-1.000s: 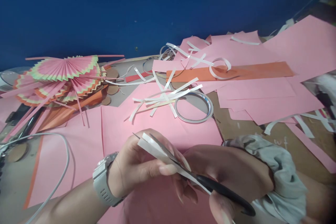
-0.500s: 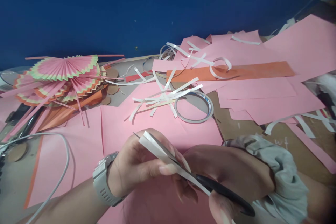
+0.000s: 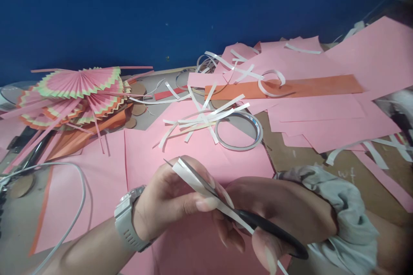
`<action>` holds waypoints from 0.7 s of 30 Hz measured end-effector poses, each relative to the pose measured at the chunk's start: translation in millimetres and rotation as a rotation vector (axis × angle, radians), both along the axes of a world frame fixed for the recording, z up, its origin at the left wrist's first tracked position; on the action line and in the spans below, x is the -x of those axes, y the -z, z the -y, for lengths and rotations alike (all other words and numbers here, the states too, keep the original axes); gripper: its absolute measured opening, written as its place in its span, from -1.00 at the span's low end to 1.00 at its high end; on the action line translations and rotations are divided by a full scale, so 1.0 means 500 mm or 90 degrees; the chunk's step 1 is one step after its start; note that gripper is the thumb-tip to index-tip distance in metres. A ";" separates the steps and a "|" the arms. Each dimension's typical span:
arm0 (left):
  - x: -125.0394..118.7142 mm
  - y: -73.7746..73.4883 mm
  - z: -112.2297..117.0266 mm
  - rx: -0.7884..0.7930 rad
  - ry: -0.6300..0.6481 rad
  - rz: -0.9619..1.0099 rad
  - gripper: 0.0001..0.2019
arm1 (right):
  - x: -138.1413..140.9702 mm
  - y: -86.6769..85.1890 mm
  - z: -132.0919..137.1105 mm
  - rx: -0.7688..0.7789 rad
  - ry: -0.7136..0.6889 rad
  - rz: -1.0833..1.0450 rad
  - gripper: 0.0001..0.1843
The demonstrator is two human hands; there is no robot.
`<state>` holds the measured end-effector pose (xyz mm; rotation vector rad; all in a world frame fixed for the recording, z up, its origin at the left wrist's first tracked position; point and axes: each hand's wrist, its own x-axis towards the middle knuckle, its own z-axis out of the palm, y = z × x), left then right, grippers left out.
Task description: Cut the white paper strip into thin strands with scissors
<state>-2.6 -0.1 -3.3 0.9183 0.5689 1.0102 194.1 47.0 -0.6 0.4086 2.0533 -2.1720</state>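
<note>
My left hand [image 3: 183,197] pinches a narrow white strip [image 3: 193,179] between thumb and fingers. Black-handled scissors [image 3: 274,232] are in my right hand [image 3: 267,206], its thumb along the handle. The dark blade lies against the strip, with its thin tip poking out past my left fingers. Part of the blades is hidden behind the strip and my hand. The strip runs down under my right thumb. Beyond my hands, several cut white strips [image 3: 206,118] lie loosely crossed beside a tape roll [image 3: 238,148] on pink paper [image 3: 200,159].
Pleated pink, green and orange paper fans [image 3: 80,81] sit at the left. Behind the tape roll lies an orange strip [image 3: 309,88] among pink sheets [image 3: 325,116]. A white cable [image 3: 82,189] curves at the left, and brown cardboard [image 3: 287,163] shows at the right.
My right hand and the scissors handle have shifted slightly up and left. The strip's end has turned a little, while my left hand stays almost in place.
</note>
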 end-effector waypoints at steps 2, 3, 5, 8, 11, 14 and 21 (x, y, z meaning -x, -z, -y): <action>0.000 -0.001 -0.001 -0.008 -0.005 -0.007 -0.89 | -0.001 0.002 0.001 0.039 0.036 -0.016 -0.23; 0.000 -0.002 -0.002 -0.013 -0.003 -0.012 -0.90 | -0.001 0.002 0.001 0.053 0.052 -0.023 -0.25; 0.001 -0.003 -0.003 -0.022 0.005 -0.021 -0.90 | -0.001 0.001 0.001 0.074 0.055 -0.025 -0.26; 0.002 -0.002 -0.002 -0.022 0.002 -0.028 -0.89 | -0.001 -0.001 0.001 0.092 0.034 -0.021 -0.26; 0.003 0.001 0.000 -0.028 -0.011 -0.037 -0.88 | -0.001 -0.006 0.003 0.105 0.053 -0.029 -0.26; 0.003 0.002 0.000 -0.035 -0.003 -0.040 -0.87 | -0.002 -0.011 0.003 0.087 0.041 0.001 -0.23; 0.001 0.000 -0.003 -0.052 -0.001 -0.040 -0.88 | -0.001 -0.015 -0.005 0.074 0.043 -0.006 -0.25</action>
